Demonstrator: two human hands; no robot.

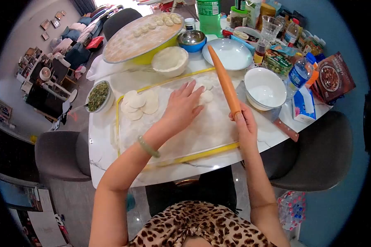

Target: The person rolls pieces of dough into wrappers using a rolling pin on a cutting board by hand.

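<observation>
My right hand [246, 123] grips the lower end of an orange-brown tapered rolling pin [224, 80], which is raised at a slant above the board. With fingers spread, my left hand [182, 103] reaches over the floured white board [173, 142] with a yellow rim. Its fingertips are at a few small dough pieces [207, 96]; whether they touch them I cannot tell. Left of that hand, several flat round dough wrappers [134, 103] lie overlapping on the board.
A bowl of green filling [99, 97] stands at left. Behind the board are a floured round tray [132, 39] with dumplings, a flour bowl [170, 61] and a pale plate [227, 54]. On the right are a white bowl [266, 88], a wooden-handled knife [285, 129] and several bottles.
</observation>
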